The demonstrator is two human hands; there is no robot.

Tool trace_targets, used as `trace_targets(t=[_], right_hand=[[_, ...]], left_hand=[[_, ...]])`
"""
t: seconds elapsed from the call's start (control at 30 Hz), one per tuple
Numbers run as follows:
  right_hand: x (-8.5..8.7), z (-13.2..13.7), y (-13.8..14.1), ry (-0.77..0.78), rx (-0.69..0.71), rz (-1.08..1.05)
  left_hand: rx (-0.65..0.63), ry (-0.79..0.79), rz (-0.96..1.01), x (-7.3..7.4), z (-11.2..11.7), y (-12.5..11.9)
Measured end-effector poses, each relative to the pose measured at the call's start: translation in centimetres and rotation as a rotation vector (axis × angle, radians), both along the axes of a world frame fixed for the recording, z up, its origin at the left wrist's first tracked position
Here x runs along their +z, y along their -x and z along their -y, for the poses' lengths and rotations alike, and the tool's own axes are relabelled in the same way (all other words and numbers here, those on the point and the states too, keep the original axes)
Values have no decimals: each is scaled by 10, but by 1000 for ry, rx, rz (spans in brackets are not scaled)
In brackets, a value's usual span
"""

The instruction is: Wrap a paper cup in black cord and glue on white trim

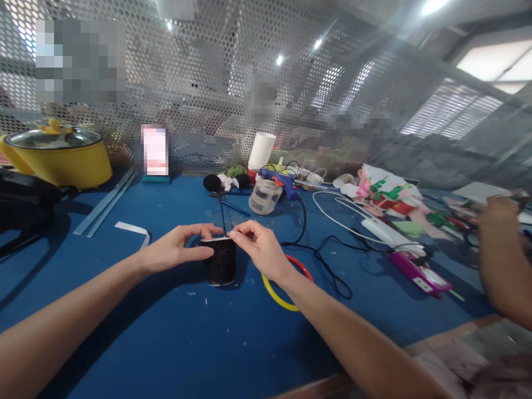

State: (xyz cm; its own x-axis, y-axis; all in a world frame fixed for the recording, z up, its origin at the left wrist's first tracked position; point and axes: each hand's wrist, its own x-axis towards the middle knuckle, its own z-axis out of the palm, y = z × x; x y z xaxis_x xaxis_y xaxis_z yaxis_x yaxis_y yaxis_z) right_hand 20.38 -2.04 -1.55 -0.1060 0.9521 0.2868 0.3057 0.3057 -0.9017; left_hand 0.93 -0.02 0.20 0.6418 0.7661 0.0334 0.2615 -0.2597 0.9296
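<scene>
A dark, black-covered cup (pixel 220 265) with a pale rim stands upright on the blue tabletop in front of me. My left hand (pixel 183 246) grips its left side, thumb against the front and fingers over the top edge. At the right of the rim, my right hand (pixel 257 246) pinches a thin black strand between thumb and fingertips. From the rim this black strand (pixel 223 216) runs back toward a black ball (pixel 212 183) that looks like yarn. The cup's inside is hidden from this angle.
Behind the cup, a blue glue gun (pixel 274 177) rests on a clear jar (pixel 265 195) near stacked white paper cups (pixel 261 149). A red-and-yellow ring (pixel 278 299) lies under my right forearm. Cables, a purple power strip (pixel 419 272) and another person's arm (pixel 501 255) are at right; a yellow pot (pixel 70 163) is left.
</scene>
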Motion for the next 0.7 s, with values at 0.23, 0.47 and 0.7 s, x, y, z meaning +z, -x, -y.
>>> trace_targets(t=[0.23, 0.47, 0.7], right_hand=[[5, 10, 8, -33, -10, 20], [8, 15, 11, -112, -9, 39], [4, 12, 6, -203, -38, 7]], left_hand=[[158, -198, -61, 2, 17, -17], [156, -154, -4, 1, 19, -19], [155, -28, 85, -3, 19, -19]])
